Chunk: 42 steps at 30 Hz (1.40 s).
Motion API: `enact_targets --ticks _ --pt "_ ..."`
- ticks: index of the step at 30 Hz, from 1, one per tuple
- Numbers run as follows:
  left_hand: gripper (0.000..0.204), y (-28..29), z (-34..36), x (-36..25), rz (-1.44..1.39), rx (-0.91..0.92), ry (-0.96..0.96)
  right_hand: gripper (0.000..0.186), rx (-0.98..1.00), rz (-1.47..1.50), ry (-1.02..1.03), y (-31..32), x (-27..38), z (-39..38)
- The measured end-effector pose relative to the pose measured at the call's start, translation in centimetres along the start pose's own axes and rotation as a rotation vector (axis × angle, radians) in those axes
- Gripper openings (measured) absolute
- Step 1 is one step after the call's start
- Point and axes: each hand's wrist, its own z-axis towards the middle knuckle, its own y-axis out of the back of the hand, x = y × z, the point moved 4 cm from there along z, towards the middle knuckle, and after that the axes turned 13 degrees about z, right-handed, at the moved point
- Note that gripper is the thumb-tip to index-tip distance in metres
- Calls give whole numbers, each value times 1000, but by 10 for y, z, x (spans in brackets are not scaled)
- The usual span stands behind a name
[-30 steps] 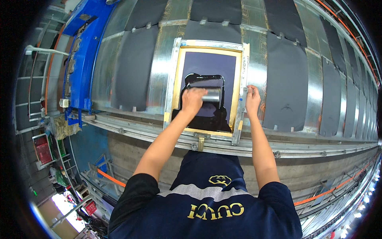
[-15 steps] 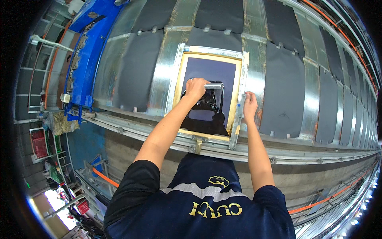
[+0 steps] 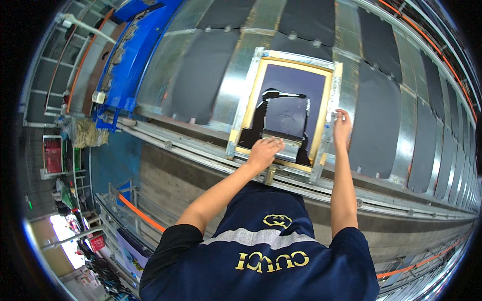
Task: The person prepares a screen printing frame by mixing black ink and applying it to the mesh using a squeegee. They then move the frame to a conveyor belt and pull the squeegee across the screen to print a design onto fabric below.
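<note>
A screen printing frame (image 3: 245, 98) with metal outer rails and a yellowish inner border lies on the long table before me. Its dark purple mesh (image 3: 293, 76) carries glossy black ink (image 3: 258, 120) along the left side, across the middle and near the lower right. My left hand (image 3: 267, 153) is closed around a metal squeegee (image 3: 289, 150) at the near end of the mesh. A smoother, thinly coated patch lies beyond the squeegee. My right hand (image 3: 342, 128) is at the frame's right rail, fingertips pinched together; whatever they hold is hidden.
Dark sheets (image 3: 375, 120) lie in rows on the shiny table, taped at their edges. A metal rail (image 3: 201, 157) runs along the table's near side. Blue machinery (image 3: 131, 60) stands at the far left, and a red crate (image 3: 52, 154) sits lower left.
My left hand has drawn the squeegee toward me, from the middle of the mesh to its near end. My right hand remains beside the right rail. The whole view has shifted and tilted.
</note>
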Motion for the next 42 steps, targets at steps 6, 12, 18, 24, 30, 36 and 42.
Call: enact_targets --ticks 6,12,18,24,30,36,42 --pt "66 43 -28 73 -107 -23 91 20 -5 29 99 -98 77 -39" --pt "63 71 -88 249 -128 11 215 18 1 84 60 -286 66 -102" --pt "63 86 -136 384 -81 65 196 21 -18 67 -12 -420 51 -148" --pt "60 80 -169 425 -51 -7 197 23 -49 -54 43 -463 58 -159" --pt "59 64 -211 436 9 41 66 23 -36 -150 -122 -467 54 -160" --pt "45 60 -99 484 -61 -35 185 24 -27 -135 -226 -466 58 -159" --pt "39 79 18 525 5 -27 201 24 -26 -135 -172 -468 50 -159"
